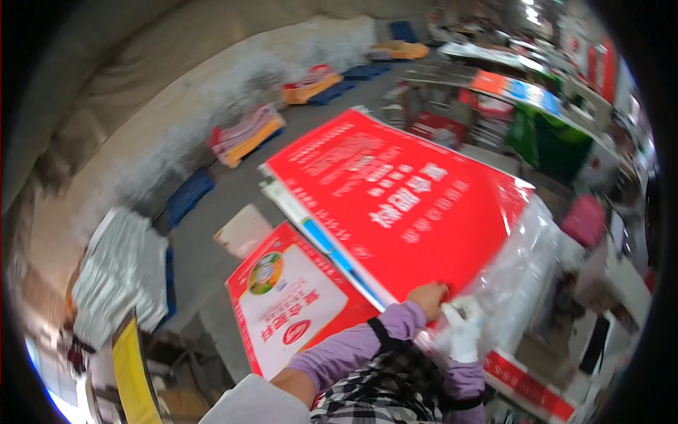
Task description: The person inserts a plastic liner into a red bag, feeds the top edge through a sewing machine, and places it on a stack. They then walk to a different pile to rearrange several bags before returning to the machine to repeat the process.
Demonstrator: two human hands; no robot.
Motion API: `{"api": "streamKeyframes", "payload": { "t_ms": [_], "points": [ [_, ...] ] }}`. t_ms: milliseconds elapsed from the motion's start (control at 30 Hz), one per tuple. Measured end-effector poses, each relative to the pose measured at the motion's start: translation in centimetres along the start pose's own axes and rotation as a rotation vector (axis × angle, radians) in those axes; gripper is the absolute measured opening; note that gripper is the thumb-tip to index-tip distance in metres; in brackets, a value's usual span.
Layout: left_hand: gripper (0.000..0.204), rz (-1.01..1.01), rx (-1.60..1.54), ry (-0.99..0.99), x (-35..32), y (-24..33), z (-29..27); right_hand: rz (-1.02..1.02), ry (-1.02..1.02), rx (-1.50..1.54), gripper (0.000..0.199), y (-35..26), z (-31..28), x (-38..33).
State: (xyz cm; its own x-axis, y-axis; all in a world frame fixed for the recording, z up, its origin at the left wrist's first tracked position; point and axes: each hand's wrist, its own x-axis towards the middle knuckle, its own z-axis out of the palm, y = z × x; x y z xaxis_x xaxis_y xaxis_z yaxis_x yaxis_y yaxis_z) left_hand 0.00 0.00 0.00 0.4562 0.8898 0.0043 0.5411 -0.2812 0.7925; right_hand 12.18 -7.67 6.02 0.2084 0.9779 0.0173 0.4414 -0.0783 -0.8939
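Observation:
A large red printed sack (332,169) lies flat on top of a stack in front of me. Clear plastic film (522,261), which looks like a liner, sticks out crumpled along its near right end. My left hand (429,300), bare with a purple sleeve, has its fingers curled at the sack's near edge. Close beside it, my right hand (464,331) wears a white glove and is closed on the gathered plastic film. Motion blur and the film hide some of the fingertips.
Left of the stack lies a red and white printed sack (296,304). White folded sacks (123,261) sit on a blue pallet along the wall, with more colourful piles (247,134) farther back. A green cloth or sack (547,141) hangs at the right, near a cluttered bench.

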Motion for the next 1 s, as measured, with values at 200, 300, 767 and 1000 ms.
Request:
{"api": "streamKeyframes", "payload": {
  "t_ms": [200, 300, 767, 1000],
  "points": [
    [0.028, 0.012, 0.22, -0.146, -2.9, -10.5, -17.9, -0.43, 0.029, 0.056, 0.015, -4.9, 19.4, -0.1],
    [0.025, 0.079, 0.197, -0.154, -6.5, -9.0, -20.9, -0.502, -0.196, -0.132, 0.022, -6.2, 18.1, -0.6],
    [0.055, -0.072, 0.779, -0.071, -25.6, -8.8, -32.6, 0.001, 0.559, 0.278, 0.063, 6.8, 6.5, 10.1],
    [0.027, -0.041, 0.401, 0.259, -23.9, -9.6, -32.5, -0.768, 0.33, -0.722, 0.046, 7.7, 4.6, 7.8]
  ]
}}
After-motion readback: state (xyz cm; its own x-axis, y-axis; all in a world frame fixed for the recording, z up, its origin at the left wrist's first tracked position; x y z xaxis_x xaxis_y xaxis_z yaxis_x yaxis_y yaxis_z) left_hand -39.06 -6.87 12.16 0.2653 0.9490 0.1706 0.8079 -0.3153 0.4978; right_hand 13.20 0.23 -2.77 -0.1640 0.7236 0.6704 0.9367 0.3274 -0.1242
